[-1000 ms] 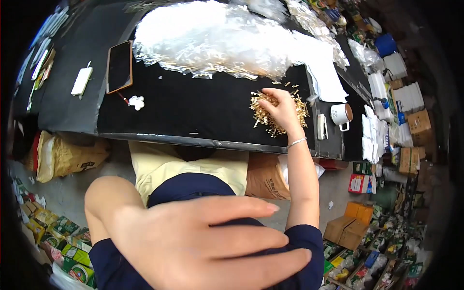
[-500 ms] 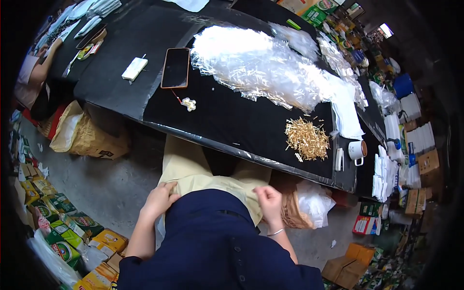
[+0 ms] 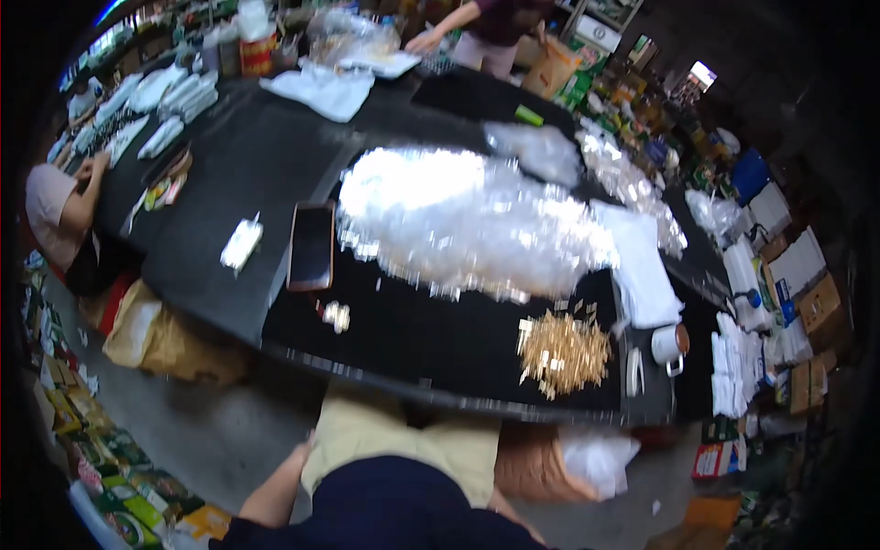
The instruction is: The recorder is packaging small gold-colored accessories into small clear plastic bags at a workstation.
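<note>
My left hand is low beside the pale yellow trousers on my lap; motion smears its fingers. Only part of my right forearm shows at the lower edge, its hand hidden beside my body. In front of me, a black-covered table bears a large glossy heap of small clear plastic bags. A pile of small gold-coloured pieces lies at the near right. Left of the bags rests a dark phone with a pale charm.
A mug stands beside a slim white tool and white cloth. A small white box lies at left. Two other people are around the table. Paper sacks stand beneath its edge.
My view has tilted up, so the table sits lower and a person at the far side appears. My right hand has gone out of sight; my left is lower and partly hidden.
</note>
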The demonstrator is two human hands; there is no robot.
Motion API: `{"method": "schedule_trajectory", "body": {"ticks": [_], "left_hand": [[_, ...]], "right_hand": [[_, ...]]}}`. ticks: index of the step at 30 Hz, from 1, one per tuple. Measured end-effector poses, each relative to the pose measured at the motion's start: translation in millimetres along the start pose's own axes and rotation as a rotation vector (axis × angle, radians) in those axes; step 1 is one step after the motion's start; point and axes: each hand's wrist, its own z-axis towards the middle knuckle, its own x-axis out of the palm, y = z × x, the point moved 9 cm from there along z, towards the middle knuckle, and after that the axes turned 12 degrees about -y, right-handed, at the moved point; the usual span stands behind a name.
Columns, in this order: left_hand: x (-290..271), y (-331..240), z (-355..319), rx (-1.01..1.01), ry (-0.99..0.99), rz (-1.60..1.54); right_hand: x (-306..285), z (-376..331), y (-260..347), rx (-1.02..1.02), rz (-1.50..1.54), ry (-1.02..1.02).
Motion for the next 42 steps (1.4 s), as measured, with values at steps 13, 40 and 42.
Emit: {"method": "schedule_trajectory", "body": {"ticks": [13, 40, 42], "left_hand": [[29.6, -81.9, 58.9, 0.001, 0.137, -0.094], [-37.1, -151.4, -263.1, 0.643, -0.171, -0.451], [-70.7, -174.4, -285.2, 0.759, -0.267, -0.567]], "right_hand": [[77.4, 193.2, 169.8, 0.094, 0.052, -0.142], [-3.4, 14.4, 92.1, -0.032, -0.149, -0.315], [2.9, 21.1, 103.4, -0.226, -0.413, -0.341]]}}
